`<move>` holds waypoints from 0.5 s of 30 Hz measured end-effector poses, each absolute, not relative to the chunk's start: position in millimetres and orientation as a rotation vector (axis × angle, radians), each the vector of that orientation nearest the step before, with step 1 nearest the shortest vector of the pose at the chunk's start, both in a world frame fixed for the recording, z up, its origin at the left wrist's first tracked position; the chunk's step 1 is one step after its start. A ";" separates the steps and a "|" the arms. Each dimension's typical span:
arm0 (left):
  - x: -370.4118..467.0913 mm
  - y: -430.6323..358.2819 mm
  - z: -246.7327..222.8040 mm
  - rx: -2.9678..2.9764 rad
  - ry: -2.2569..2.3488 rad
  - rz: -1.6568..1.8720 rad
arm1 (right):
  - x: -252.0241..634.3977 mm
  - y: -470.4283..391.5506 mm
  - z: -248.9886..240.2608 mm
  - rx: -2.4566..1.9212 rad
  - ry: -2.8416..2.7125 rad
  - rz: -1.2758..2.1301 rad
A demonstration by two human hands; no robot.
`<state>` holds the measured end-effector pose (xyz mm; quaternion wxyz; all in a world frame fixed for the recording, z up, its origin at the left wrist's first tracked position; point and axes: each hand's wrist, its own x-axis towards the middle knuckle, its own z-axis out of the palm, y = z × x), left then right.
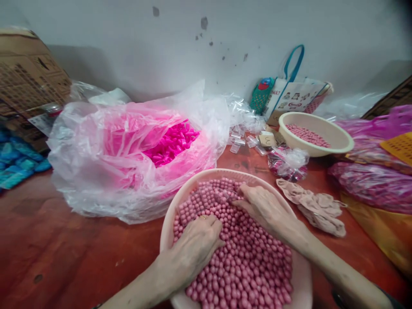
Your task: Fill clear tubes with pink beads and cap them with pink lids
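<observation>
A large pale pink basket (168,223) holds a mass of round pink beads (238,266); toward its back the beads lie in neat rows. My left hand (198,240) rests on the beads at the left, its fingers curled down, a ring on one finger; the fingertips are hidden, so any held beads cannot be made out. On the right, my right hand (262,206) reaches into the basket near the back rim, thumb and fingers bent toward the rows. Whether something is between those fingers is too small to tell.
Left of the basket lies a plastic bag (93,197) of bright pink pieces. A cream bowl (337,139) with pink beads, a beige cloth (318,210), small clear packets (236,141) and purple bags (373,184) are at the right. Cardboard box (28,73) at far left.
</observation>
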<state>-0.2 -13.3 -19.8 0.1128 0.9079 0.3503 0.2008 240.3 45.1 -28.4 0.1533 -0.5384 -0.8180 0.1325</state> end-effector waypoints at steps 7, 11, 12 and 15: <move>5.9 -12.5 -30.9 2.535 1.141 0.427 | 290.5 110.9 -6.9 -1.850 -2.112 0.206; 14.9 -5.2 -44.9 2.516 1.191 0.342 | 305.2 162.1 -34.6 -2.026 -1.988 0.053; 16.2 -3.3 -47.6 2.510 1.201 0.300 | 305.4 173.3 -44.3 -2.069 -1.955 0.023; 17.2 1.1 -53.0 2.510 1.180 0.208 | 300.8 200.5 -70.8 -2.172 -1.863 -0.027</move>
